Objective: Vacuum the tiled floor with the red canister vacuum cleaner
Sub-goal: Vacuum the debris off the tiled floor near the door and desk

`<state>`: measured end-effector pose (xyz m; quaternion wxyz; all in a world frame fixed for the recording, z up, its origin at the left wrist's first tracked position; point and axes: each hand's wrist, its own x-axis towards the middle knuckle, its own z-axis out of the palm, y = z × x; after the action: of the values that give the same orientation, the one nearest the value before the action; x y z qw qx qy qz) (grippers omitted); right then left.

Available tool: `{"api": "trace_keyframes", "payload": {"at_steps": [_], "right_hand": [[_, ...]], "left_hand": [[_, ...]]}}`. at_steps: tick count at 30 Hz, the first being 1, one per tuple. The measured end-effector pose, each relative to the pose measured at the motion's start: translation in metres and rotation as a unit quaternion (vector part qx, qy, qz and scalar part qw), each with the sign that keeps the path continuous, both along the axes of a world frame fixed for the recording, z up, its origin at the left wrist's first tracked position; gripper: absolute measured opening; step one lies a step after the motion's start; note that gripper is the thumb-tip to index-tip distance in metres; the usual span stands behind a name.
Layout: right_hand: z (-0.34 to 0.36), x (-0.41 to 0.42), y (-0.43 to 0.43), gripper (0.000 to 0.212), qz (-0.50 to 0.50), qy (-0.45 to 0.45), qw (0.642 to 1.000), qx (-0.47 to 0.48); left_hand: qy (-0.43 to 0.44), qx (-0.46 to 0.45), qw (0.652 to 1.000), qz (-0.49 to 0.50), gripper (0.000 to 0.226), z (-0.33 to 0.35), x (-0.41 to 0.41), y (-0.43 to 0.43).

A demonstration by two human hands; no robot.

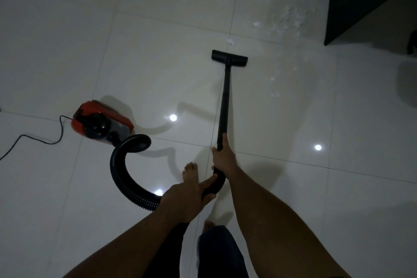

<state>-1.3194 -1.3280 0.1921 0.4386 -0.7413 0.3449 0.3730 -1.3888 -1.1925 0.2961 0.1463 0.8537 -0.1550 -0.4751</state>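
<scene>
A person is looking down at their own arms while vacuuming a glossy, pale tiled floor [293, 187] in dim light.

The left hand [187, 196] is holding the curved handle [214, 187] where the hose joins the tube. Its fingers [208, 181] are closing around the handle, and one seems to be lying straight along it, though the dark makes this hard to judge.

Just ahead of those fingers, the right hand [223, 156] is gripping the black wand [225, 97] with its fingers wrapped tightly round the tube. The wand is running straight forward from the right fingers to the flat black floor head [229, 58], which is resting on the tiles well ahead.

Beyond and to the right of the head, patches of white dust [291, 18] are lying near a dark cabinet [370, 0].

The ribbed black hose [121, 165] is looping leftward from under the left fingers to the red canister vacuum cleaner [101, 122], which is sitting on the floor well to their left and a little ahead. A power cord [33, 140] is trailing off further left.

A bare foot [191, 174] is standing just beside the left fingers.
</scene>
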Motion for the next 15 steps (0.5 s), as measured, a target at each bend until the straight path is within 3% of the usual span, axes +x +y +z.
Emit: {"api": "trace_keyframes", "payload": {"at_steps": [7,11,15], "right_hand": [[0.007,0.058,0.009,0.072,0.007,-0.004,1.000,-0.021],[0.010,0.091,0.016,0.070,0.030,-0.040,0.997,-0.053],[0.014,0.129,0.016,0.068,0.033,-0.052,0.996,-0.063]], "left_hand": [[0.036,-0.012,0.999,0.030,0.060,0.000,0.053,0.008],[-0.010,-0.043,0.998,0.054,0.058,-0.007,0.082,0.014],[0.006,-0.061,0.992,0.113,0.056,-0.006,0.119,0.017]]}}
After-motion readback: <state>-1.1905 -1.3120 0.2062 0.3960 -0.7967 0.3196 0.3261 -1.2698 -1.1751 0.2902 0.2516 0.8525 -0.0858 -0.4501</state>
